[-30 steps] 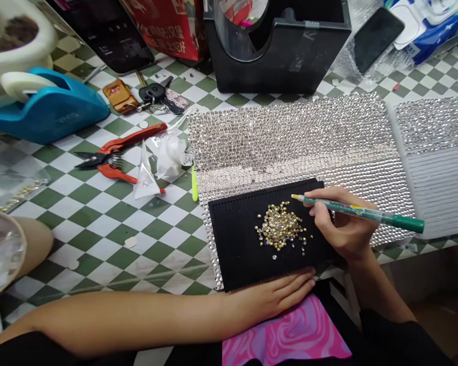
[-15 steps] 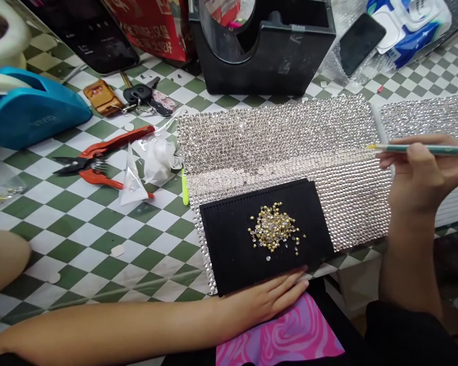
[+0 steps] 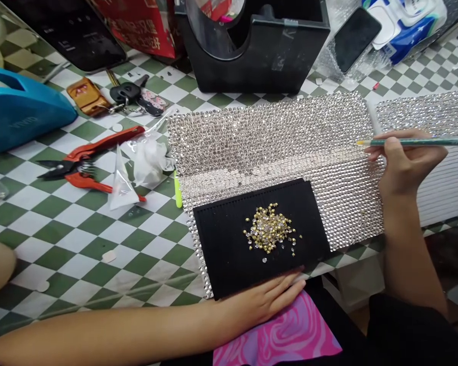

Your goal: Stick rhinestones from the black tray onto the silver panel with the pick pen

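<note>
Gems lie beyond left hand — flat, empty; right hand pinches green pen

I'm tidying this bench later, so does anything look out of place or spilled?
Mildly: the black tray sits askew to the rows of the rhinestone sheet, and a few stones lie apart from the tray's pile. A pale scrap lies stray on the checked tablecloth. Nothing looks clearly damaged.
</note>
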Demonstrator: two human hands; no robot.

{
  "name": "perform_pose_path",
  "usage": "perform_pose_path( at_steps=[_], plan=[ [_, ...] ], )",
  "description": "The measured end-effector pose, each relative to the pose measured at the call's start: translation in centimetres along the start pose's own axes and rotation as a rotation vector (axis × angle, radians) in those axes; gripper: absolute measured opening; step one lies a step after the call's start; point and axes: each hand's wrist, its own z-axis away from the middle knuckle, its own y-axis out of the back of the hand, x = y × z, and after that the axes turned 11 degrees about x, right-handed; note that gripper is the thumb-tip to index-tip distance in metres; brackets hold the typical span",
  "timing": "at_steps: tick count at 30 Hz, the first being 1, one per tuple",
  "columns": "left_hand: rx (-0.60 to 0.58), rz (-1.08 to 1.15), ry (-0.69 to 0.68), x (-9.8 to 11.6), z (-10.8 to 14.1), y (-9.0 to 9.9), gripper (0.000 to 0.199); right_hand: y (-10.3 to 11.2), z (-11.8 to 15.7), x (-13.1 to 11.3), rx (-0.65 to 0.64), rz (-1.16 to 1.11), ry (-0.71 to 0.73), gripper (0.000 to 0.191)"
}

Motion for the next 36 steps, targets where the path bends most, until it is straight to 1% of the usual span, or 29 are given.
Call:
perform_pose_path(
  at_steps=[5, 8, 10, 13, 15, 16, 17, 19, 21, 23, 24, 26, 28, 32, 36],
  plan=[
    [-0.03, -0.057, -0.054, -0.2, 0.0, 0.2, 0.059, 0.0, -0.5, 0.6, -0.045, 0.032, -0.025, 0.01],
    [-0.011, -0.031, -0.027, -0.2, 0.1, 0.3, 0.059, 0.0, -0.5, 0.9, -0.052, 0.036, -0.032, 0.012],
    [0.008, -0.005, -0.004, -0.2, 0.1, 0.3, 0.057, 0.0, -0.6, 1.1, -0.039, 0.035, -0.034, 0.013],
    [-0.017, -0.024, -0.045, -0.3, 0.0, 0.3, 0.057, 0.2, -0.9, 1.0, 0.004, 0.028, -0.038, 0.014],
    [-0.024, -0.031, -0.054, -0.4, 0.0, 0.3, 0.058, 0.3, -0.9, 0.3, 0.039, 0.001, 0.003, 0.013],
    [-0.02, -0.027, -0.048, -0.4, -0.1, 0.4, 0.058, 0.3, -0.7, -0.3, 0.037, -0.015, 0.034, 0.012],
    [-0.015, -0.018, -0.039, -0.5, -0.2, 0.4, 0.058, 0.4, -0.3, -1.1, 0.015, -0.032, 0.066, 0.011],
    [-0.011, 0.007, -0.012, -0.5, -0.2, 0.5, 0.058, 0.4, 1.1, -3.3, -0.111, -0.053, 0.103, 0.011],
    [-0.006, 0.033, 0.003, -0.6, -0.3, 0.6, 0.058, 0.4, 3.3, -5.9, -0.308, -0.071, 0.096, 0.014],
    [0.003, 0.051, 0.027, -0.5, -0.4, 0.6, 0.058, 0.3, 5.7, -8.1, -0.574, -0.027, 0.037, 0.02],
    [0.013, 0.058, 0.037, -0.5, -0.4, 0.5, 0.057, 0.2, 6.8, -9.0, -0.635, -0.031, 0.023, 0.021],
    [0.026, 0.07, 0.05, -0.4, -0.3, 0.4, 0.057, -0.2, 8.4, -10.0, -0.681, -0.024, 0.037, 0.021],
    [0.036, 0.083, 0.054, -0.3, -0.2, 0.3, 0.058, -0.7, 9.4, -10.3, -0.671, -0.03, 0.054, 0.02],
    [0.042, 0.099, 0.074, -0.2, -0.1, 0.1, 0.058, -1.6, 10.1, -9.9, -0.666, -0.048, 0.062, 0.017],
    [0.042, 0.097, 0.075, -0.2, -0.1, 0.2, 0.057, -1.7, 10.4, -9.6, -0.66, -0.037, 0.048, 0.018]
  ],
)
